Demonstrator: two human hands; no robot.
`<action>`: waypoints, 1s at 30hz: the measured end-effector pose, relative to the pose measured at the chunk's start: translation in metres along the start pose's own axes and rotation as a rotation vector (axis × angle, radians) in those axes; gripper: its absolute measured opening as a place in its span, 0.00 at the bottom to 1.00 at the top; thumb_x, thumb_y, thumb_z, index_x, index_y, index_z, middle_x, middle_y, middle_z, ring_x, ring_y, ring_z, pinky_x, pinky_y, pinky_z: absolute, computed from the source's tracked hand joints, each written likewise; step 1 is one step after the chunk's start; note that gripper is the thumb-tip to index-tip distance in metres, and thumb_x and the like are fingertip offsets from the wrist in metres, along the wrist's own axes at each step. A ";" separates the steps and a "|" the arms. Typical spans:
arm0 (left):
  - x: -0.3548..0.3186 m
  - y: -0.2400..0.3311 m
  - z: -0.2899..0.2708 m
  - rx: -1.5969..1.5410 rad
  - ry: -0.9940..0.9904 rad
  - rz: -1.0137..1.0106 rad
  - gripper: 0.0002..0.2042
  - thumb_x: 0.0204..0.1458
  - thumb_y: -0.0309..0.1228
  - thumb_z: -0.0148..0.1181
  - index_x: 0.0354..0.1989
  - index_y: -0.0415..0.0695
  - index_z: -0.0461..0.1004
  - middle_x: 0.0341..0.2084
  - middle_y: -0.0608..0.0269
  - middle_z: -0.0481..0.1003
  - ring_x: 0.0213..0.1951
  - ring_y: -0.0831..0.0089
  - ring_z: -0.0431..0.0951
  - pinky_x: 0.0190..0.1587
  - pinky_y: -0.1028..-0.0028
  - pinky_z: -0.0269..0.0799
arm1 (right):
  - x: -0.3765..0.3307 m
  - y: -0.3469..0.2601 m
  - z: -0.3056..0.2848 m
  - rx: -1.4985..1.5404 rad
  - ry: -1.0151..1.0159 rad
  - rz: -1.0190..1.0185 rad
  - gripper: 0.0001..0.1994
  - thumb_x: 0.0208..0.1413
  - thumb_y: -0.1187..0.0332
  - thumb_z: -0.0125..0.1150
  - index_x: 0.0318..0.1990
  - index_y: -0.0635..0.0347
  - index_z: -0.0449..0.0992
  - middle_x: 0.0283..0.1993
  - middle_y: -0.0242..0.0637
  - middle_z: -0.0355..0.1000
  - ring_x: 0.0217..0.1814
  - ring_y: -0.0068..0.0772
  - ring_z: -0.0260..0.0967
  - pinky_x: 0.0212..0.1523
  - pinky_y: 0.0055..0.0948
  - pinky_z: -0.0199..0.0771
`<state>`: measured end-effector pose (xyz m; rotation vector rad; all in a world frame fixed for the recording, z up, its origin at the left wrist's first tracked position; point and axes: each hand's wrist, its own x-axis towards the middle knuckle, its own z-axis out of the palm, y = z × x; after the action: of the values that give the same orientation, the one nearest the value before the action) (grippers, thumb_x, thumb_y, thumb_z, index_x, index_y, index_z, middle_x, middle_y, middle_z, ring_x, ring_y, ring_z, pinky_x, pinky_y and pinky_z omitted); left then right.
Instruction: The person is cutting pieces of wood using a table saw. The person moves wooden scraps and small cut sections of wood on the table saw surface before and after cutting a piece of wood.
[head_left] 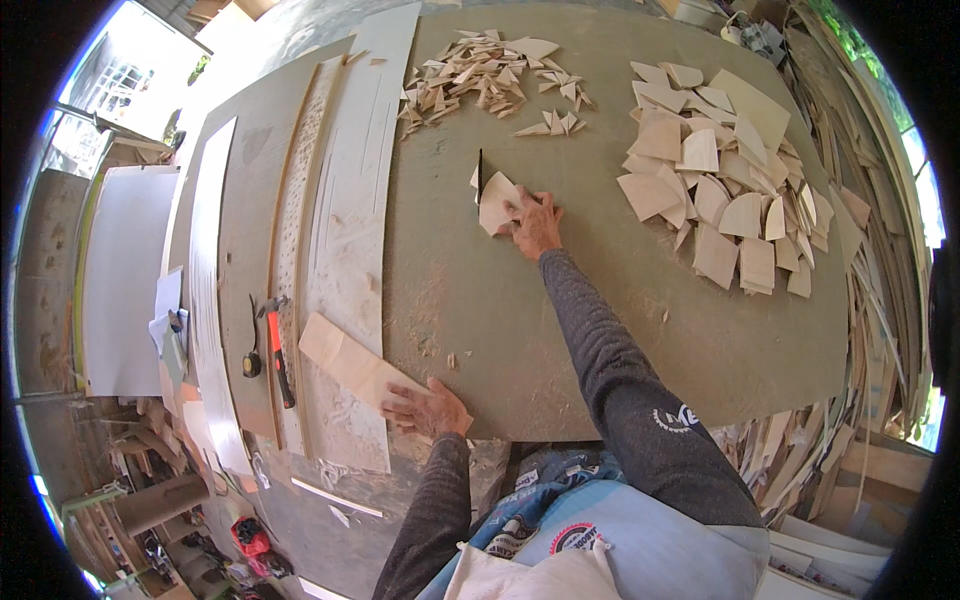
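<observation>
Nearest: left hand [425, 410] lying flat on one end of a long pale veneer strip [350, 362] at the surface's near edge, fingers spread and pressing, clamped on nothing.

Farther out: right hand [537, 225] reaching to mid-surface, fingers together, bearing down on a small stack of cut wedge pieces [495, 203] set against a thin dark blade or stop [480, 172] standing on edge just beside them. Whether anything is being pinched cannot be told.

Progress, as a judgement: well underway. Lying to the right, a large heap of broad fan-shaped pieces [720, 190]; lying beyond, a smaller heap of narrow triangular offcuts [480, 82]. Remaining: the stack under the right hand, the strip under the left, and possibly the heap itself.

Surface [600, 330]: a grey-green board, dusty, carrying scattered chips. Resting along the left: long pale sheets [350, 200], a red-handled knife [280, 365], a tape measure [252, 363].

Room: workshop setting, daylight entering at upper left, scrap strips [880, 330] piling up along the right and below the surface.
</observation>
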<state>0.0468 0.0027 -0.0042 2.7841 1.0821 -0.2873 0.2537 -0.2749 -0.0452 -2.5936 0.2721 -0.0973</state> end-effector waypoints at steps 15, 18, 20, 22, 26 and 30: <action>0.001 -0.003 0.004 -0.019 -0.002 0.012 0.44 0.64 0.50 0.49 0.77 0.42 0.32 0.74 0.28 0.33 0.76 0.38 0.29 0.71 0.35 0.35 | 0.009 -0.001 0.000 -0.029 0.055 0.000 0.18 0.57 0.61 0.67 0.56 0.40 0.82 0.72 0.31 0.59 0.69 0.47 0.53 0.66 0.75 0.50; 0.003 -0.005 0.008 -0.022 0.005 0.002 0.44 0.64 0.51 0.49 0.77 0.42 0.32 0.74 0.28 0.33 0.76 0.38 0.29 0.71 0.35 0.35 | 0.014 -0.004 0.000 -0.024 0.017 0.043 0.23 0.51 0.55 0.71 0.57 0.39 0.81 0.75 0.30 0.57 0.71 0.45 0.50 0.70 0.74 0.42; 0.004 -0.006 0.010 -0.016 0.015 0.010 0.44 0.64 0.51 0.48 0.77 0.42 0.32 0.74 0.28 0.33 0.76 0.38 0.28 0.71 0.35 0.34 | 0.016 -0.003 0.002 -0.013 0.010 0.061 0.26 0.48 0.52 0.73 0.57 0.39 0.81 0.76 0.29 0.56 0.73 0.44 0.48 0.73 0.73 0.38; 0.003 -0.006 0.011 -0.007 0.020 0.027 0.44 0.64 0.52 0.48 0.77 0.42 0.32 0.74 0.28 0.33 0.76 0.38 0.28 0.71 0.35 0.34 | 0.017 0.002 0.006 0.011 0.031 0.059 0.26 0.47 0.52 0.74 0.57 0.39 0.81 0.76 0.29 0.57 0.73 0.44 0.48 0.73 0.72 0.37; 0.002 -0.004 0.003 0.013 -0.006 0.009 0.43 0.64 0.52 0.47 0.77 0.42 0.32 0.74 0.28 0.33 0.76 0.38 0.29 0.71 0.36 0.35 | 0.011 0.006 0.006 0.057 0.018 -0.008 0.24 0.50 0.59 0.73 0.58 0.41 0.80 0.70 0.34 0.62 0.71 0.49 0.51 0.70 0.79 0.40; 0.000 0.000 0.003 0.018 -0.007 0.014 0.44 0.64 0.52 0.47 0.77 0.42 0.32 0.74 0.28 0.34 0.76 0.38 0.29 0.71 0.36 0.34 | 0.013 0.018 0.010 0.095 -0.004 0.000 0.26 0.48 0.57 0.75 0.58 0.41 0.81 0.69 0.34 0.63 0.71 0.47 0.51 0.71 0.78 0.40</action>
<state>0.0464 0.0027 -0.0070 2.8029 1.0638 -0.3069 0.2645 -0.2876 -0.0625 -2.4990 0.2595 -0.1028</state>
